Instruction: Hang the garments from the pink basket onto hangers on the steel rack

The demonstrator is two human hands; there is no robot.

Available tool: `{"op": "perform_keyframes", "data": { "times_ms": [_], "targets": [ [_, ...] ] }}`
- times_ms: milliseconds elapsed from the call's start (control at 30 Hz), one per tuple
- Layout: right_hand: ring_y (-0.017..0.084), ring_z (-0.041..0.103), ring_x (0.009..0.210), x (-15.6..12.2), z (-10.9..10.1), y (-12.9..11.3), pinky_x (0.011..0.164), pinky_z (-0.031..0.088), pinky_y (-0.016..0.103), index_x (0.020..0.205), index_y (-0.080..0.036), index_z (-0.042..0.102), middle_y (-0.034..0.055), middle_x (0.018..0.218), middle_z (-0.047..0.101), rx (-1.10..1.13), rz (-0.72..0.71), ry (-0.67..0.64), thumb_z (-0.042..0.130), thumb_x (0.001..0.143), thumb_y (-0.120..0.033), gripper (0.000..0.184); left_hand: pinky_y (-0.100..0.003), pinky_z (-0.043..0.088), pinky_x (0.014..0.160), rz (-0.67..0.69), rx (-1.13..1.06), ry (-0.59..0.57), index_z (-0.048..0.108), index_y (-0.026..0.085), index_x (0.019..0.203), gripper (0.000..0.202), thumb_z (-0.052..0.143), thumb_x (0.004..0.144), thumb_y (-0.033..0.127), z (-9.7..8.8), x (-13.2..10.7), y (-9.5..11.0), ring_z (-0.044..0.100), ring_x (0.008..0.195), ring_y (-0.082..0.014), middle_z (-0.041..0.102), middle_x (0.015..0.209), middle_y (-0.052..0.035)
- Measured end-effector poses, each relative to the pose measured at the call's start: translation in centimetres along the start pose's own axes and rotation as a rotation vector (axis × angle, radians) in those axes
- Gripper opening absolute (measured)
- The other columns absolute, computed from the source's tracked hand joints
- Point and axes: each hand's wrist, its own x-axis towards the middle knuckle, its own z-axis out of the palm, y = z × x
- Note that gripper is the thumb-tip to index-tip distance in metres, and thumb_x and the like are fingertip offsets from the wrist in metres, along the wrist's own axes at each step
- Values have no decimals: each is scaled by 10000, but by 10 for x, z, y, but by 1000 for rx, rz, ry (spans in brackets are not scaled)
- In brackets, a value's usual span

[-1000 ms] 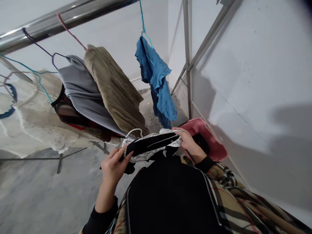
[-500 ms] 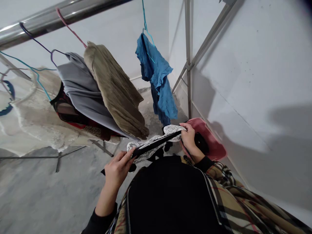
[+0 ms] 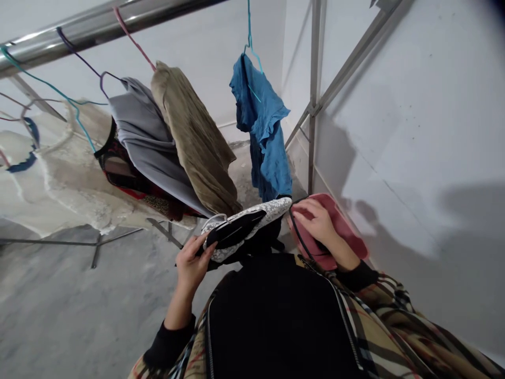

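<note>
My left hand (image 3: 192, 262) grips the left end of a black and white lace garment (image 3: 242, 229) held in front of my chest. My right hand (image 3: 317, 223) sits just off the garment's right end, fingers curled around a thin black strap (image 3: 296, 233) that runs down from it. Behind that hand lies a pink plastic basin (image 3: 343, 236) on the floor by the wall.
A steel rail (image 3: 98, 23) overhead carries hangers with a blue top (image 3: 262, 126), an olive cloth (image 3: 197, 139), a grey garment (image 3: 148, 145) and a red-black one (image 3: 126, 179). The rack's upright post (image 3: 313, 95) stands at the right by the white wall. Concrete floor lies below.
My right hand has let go of the garment's right end and moved right, over the pink basin, taking the thin strap. The garment has bunched toward my left hand. The view shifted slightly left.
</note>
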Motion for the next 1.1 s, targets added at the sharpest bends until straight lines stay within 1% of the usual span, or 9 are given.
{"op": "perform_keyframes", "data": {
  "times_ms": [67,133,267,367,500,633,767,967,1100],
  "targets": [
    [263,572,1086,11,-7,-8,971,434,454,1162,-231,651,104,1139,647,-105,-68,39,641,843,-355,342,-232,468,613,51,-65,-47,701,203,1020,227,684,809,285,-1,6,1,603,652,-122,653,752,-3],
    [276,559,1114,20,-10,-14,970,412,461,1216,-242,625,103,1176,644,-168,-156,-135,644,844,-392,401,-240,477,642,86,-134,-92,701,199,1020,220,679,812,269,0,11,2,616,686,-129,669,783,-15],
    [191,619,783,26,-10,-17,727,447,317,935,-216,715,56,809,692,-59,-217,-444,495,939,-409,293,-247,472,640,44,-183,-165,703,196,1016,221,674,816,286,7,19,3,593,662,-126,650,749,-9],
    [166,591,679,22,-10,-20,643,422,280,823,-212,717,36,696,656,19,-189,-386,497,932,-444,338,-296,489,729,-20,-143,-166,704,206,1008,241,673,810,339,10,22,5,609,763,-160,656,819,-32],
    [166,576,657,15,-11,-27,641,420,288,830,-217,729,38,677,646,-6,-160,-275,515,921,-439,322,-382,462,869,-60,-55,-46,722,217,955,271,677,788,427,11,24,13,587,928,-214,639,905,-61],
    [165,570,655,10,-14,-32,654,426,294,852,-213,736,46,678,645,-66,-189,-194,519,924,-402,297,-312,475,749,-255,-110,12,721,191,897,271,581,862,420,12,24,22,585,756,-163,642,779,-37],
    [158,561,639,7,-17,-34,621,419,286,882,-202,738,44,674,642,-101,-249,-158,538,920,-363,260,-257,486,650,-488,-256,-25,665,174,929,290,653,801,434,22,18,23,604,680,-138,674,791,-28],
    [147,548,608,0,-16,-34,596,417,282,866,-201,738,34,649,634,-93,-268,-169,547,917,-350,248,-265,489,727,-499,-249,80,595,186,912,233,674,750,334,51,12,17,621,721,-131,652,805,-10],
    [151,570,617,2,-21,-27,585,426,280,866,-219,743,32,655,639,-71,-241,-209,545,917,-365,252,-216,442,630,-632,-617,29,533,188,806,178,643,696,275,50,18,17,547,647,-98,571,712,29]
  ]
}}
